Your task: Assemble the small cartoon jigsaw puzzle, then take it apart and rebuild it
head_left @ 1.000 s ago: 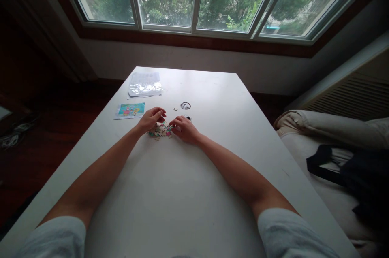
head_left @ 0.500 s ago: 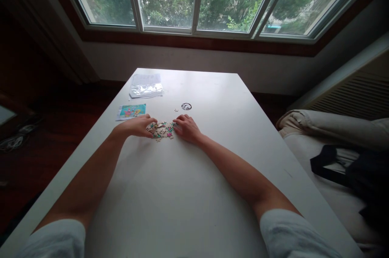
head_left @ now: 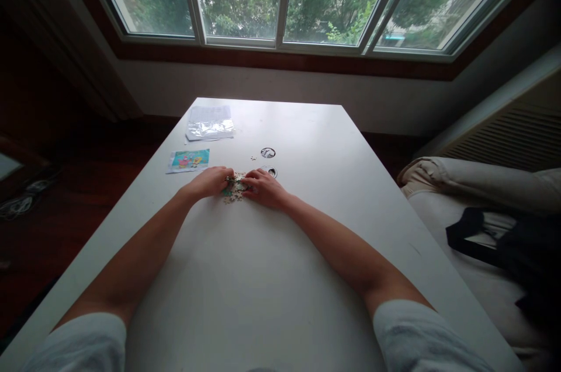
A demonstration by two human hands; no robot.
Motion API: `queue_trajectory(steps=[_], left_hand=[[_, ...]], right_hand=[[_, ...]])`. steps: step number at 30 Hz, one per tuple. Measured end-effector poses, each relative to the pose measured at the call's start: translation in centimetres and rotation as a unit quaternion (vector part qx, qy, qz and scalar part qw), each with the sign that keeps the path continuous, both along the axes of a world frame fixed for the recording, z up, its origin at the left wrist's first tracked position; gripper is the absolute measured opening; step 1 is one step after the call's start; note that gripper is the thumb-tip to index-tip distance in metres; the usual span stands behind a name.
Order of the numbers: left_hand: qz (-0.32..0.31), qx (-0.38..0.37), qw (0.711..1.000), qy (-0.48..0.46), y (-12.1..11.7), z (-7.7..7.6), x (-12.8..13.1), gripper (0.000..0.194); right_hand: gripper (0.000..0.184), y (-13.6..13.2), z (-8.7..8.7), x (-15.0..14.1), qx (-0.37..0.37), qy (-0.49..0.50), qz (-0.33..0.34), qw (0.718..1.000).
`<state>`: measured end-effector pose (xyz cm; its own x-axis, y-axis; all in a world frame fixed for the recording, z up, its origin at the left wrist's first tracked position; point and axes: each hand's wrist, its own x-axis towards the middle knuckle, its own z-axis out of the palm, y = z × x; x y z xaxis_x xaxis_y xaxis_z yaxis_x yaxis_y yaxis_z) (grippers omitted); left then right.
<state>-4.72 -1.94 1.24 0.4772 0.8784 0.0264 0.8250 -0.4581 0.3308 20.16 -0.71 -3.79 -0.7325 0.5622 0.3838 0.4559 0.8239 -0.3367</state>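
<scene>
A small heap of jigsaw puzzle pieces (head_left: 237,190), pale backs mixed with green and other colours, lies on the white table. My left hand (head_left: 211,181) presses in from the left, fingers curled round pieces at the heap's edge. From the right, my right hand (head_left: 266,188) closes its fingers over more of the pieces. The fingers hide part of the heap. Beyond the hands, a lone puzzle piece (head_left: 253,157) rests near a round black-and-white disc (head_left: 268,153). A second round disc (head_left: 273,173) shows just past my right hand.
A colourful picture sheet (head_left: 190,159) lies left of the heap, with a clear plastic bag (head_left: 211,124) farther back. The white table (head_left: 254,278) stands below a window. To the right is a pale cushioned seat (head_left: 442,214) with dark cloth on it.
Both hands have moved together, my left hand shifting right, squeezing the pieces into a tighter heap. Fingers have closed round pieces. A second disc now shows beyond my right hand.
</scene>
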Motion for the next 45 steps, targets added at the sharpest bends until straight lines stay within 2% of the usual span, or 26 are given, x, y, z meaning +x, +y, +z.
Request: queue_trajectory(steps=[8,13,17,21,24,29,34,38,45], left_hand=[[0.02,0.016,0.998,-0.051,0.1,0.5,0.4,0.017],[0.028,0.023,0.997,-0.063,0.0,0.6,0.2,0.018],[0.042,0.029,0.998,-0.048,0.0,0.5,0.1,0.019],[0.06,0.042,0.996,-0.044,0.2,0.4,0.0,0.022],[0.074,0.047,0.996,-0.033,0.2,0.4,-0.1,0.026],[0.075,0.036,0.996,-0.018,0.2,0.6,0.0,0.038],[0.068,0.009,0.997,-0.036,0.5,0.4,-0.1,0.03],[0.06,-0.017,0.996,-0.059,0.6,0.2,-0.3,0.028],[0.066,-0.024,0.993,-0.094,0.7,-0.2,-0.2,0.036]], right_hand=[[0.029,0.1,0.0,0.1,-0.006,0.03,0.0,1.0],[0.034,0.3,-0.1,0.2,-0.023,0.047,-0.017,0.999],[0.036,0.2,0.1,0.4,-0.028,0.065,-0.002,0.997],[0.043,-0.5,0.5,0.2,-0.007,0.035,0.034,0.999],[0.047,-1.0,0.6,-0.1,0.001,0.006,0.027,1.0],[0.026,-1.0,0.7,-0.4,0.001,0.0,0.018,1.0],[0.015,-0.7,0.8,-0.3,0.009,-0.001,0.017,1.0],[0.016,-0.5,0.4,-0.1,-0.018,0.045,0.004,0.999],[0.017,0.0,0.0,0.1,-0.057,0.133,-0.051,0.988]])
